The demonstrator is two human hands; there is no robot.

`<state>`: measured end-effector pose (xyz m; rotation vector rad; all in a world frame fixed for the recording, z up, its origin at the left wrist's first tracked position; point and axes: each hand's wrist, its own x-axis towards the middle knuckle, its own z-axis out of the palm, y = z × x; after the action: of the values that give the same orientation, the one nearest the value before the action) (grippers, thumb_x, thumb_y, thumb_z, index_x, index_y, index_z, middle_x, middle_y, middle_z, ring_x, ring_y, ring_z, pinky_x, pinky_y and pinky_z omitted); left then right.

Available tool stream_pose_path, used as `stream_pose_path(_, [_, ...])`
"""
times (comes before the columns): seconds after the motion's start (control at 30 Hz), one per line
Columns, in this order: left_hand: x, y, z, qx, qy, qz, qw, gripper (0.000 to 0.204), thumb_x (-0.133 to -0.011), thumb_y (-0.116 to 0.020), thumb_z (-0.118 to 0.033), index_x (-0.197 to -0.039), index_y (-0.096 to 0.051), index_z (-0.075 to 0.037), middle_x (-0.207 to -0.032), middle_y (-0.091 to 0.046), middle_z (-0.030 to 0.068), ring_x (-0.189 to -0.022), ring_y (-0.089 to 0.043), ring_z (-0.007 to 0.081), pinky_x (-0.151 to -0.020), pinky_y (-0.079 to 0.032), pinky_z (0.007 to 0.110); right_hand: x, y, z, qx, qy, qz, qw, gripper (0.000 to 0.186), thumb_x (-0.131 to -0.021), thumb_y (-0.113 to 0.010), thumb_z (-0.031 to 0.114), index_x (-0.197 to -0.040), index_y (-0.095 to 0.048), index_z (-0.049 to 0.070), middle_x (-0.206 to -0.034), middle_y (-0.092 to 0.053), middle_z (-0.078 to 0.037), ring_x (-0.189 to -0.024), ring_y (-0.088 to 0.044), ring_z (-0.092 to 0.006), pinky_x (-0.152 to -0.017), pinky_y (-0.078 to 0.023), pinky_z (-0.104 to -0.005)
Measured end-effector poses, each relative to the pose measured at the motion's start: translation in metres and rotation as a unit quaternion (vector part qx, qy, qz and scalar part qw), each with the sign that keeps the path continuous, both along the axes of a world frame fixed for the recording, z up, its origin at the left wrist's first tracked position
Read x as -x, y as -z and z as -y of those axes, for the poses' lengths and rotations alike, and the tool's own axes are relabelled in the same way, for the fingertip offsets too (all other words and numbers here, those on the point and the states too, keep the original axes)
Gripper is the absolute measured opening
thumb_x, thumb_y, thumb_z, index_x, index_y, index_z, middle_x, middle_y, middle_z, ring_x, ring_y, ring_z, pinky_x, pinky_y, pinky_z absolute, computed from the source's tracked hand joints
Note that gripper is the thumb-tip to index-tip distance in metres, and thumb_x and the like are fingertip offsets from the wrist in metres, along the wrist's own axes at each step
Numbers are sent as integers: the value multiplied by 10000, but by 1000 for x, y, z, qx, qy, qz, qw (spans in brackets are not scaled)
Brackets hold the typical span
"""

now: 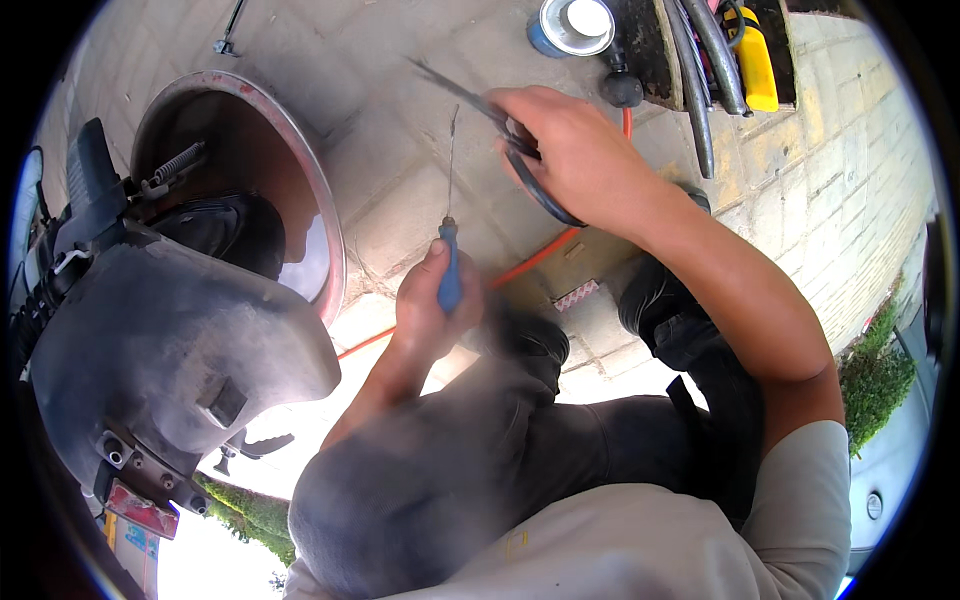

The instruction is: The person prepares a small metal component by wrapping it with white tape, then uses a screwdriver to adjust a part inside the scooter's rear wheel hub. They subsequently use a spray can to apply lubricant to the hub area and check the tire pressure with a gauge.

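My left hand [430, 305] is closed around the blue handle of a thin awl-like tool [450, 265]. Its slim metal shaft points up and away from me, and its tip looks slightly wider. Up and to the right, my right hand [575, 150] grips a pair of scissors [470, 97] with black handles. The blades reach to the upper left, above the tool's tip, and look blurred. Scissors and tool are apart. Both hands are in front of my knees, over the paved ground.
At left, a motorcycle's rear mudguard [190, 340] stands close before a large round basin [335, 240]. A red-orange hose [535, 256] crosses the paving near a small patterned packet [577, 295]. Far off are a round tin [550, 40] and a box [785, 85] with metal bars and a yellow bottle [757, 70].
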<state>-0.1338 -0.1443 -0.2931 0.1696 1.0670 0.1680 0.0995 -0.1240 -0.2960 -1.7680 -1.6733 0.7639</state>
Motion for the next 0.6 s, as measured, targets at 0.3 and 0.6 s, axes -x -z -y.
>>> stream_pose_path(0.3, [13, -3, -3, -127, 22, -2, 992, 449, -985, -350, -480, -809, -447, -79, -473, -383, 42, -379, -270, 119, -406, -243, 275, -9, -8, 11, 88, -85, 253, 960, 146, -772, -557, 91, -884, -564, -3, -823, -608, -135, -703, -669, -263, -591, -537, -374])
stream_pose_path(0.6, [12, -9, 1, -38, -67, 139, 987, 452, -966, -409, -465, -797, -493, -54, -516, -456, 67, -440, -412, 165, -460, -327, 290, -23, -38, -5, 46, -190, 335, 922, 138, -751, -571, 89, -865, -565, 12, -723, -602, -94, -592, -654, -262, -490, -514, -348])
